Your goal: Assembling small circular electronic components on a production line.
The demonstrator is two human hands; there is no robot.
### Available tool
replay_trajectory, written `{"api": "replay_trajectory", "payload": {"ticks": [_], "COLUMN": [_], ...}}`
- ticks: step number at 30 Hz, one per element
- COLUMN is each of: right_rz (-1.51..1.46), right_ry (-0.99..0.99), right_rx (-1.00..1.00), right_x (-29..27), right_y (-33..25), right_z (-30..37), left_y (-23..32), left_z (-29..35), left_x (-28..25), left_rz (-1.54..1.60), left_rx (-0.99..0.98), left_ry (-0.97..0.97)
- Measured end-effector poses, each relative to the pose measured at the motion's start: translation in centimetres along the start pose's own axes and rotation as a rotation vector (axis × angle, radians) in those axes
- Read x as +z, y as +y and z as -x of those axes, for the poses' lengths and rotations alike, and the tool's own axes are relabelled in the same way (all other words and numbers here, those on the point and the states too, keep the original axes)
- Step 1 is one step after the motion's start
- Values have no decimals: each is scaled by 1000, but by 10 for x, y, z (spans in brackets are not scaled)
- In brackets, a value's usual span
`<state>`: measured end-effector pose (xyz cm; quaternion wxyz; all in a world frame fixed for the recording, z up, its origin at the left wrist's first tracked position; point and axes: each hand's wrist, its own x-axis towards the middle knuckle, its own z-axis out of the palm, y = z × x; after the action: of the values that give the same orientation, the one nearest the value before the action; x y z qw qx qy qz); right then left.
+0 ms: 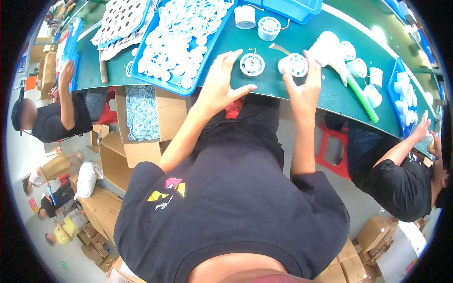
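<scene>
My left hand is open, thumb and fingers spread, just left of a round white housing with a short wire standing up from its middle. Nothing is in that hand. Between the thumb and fingers of my right hand is another round white housing with a ribbed face, gripped by its sides at the table's front. Farther back stand two more white cylinders with thin wires, one on its side and one face up.
A blue tray heaped with white discs lies to the left. On the right are a green-handled tool and several white housings. A blue bin stands beyond them. Co-workers sit on both sides. An open carton holds pale rings.
</scene>
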<state>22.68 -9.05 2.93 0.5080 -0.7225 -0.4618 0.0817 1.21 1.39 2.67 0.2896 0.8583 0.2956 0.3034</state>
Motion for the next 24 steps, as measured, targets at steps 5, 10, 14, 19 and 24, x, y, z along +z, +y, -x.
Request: {"api": "replay_trajectory", "payload": {"ticks": [5,10,14,19,24], "right_rz": [180,189,84,360,-87], "right_ry": [50,132,-13,-137,-251], "right_rx": [9,-81,38,-35,86], "right_x": [5,-6,-4,-2,-27], "right_y": [1,-11,-21,14,-24], "right_z": [-3,14,-8,-25,-4], "left_y": [-7,-1,32,77,66], "left_z": [-8,-5,0,-17,-56], "left_x": [32,25,20,35,56], "left_rz": [-41,-22,97,518,451], "left_rx": [-121,-42,-94,-345,-259], "left_ry": [33,178,373,42,67]}}
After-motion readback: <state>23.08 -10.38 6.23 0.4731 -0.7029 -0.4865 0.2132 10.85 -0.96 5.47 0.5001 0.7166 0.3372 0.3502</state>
